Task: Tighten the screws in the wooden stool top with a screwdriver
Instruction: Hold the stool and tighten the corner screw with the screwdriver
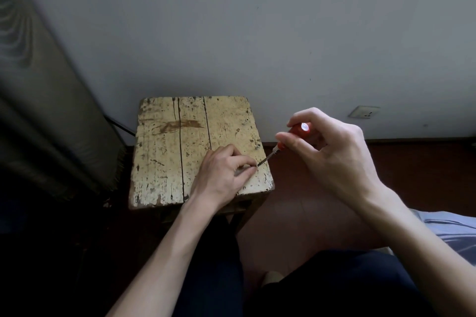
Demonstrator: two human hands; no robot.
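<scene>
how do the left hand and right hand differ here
The left hand rests low on the stool top; the right hand is raised beside it, off the wood. The left hand pinches at the tip of the screwdriver; the right hand curls round its red handle. Both touch the same screwdriver.

1. A wall socket (364,112) sits just beyond the right hand (332,149), on the grey wall (231,20).
2. A dark curtain (38,110) hangs well left of the left hand (221,170).
3. Blue cloth (453,229) lies below and right of the right hand.
</scene>
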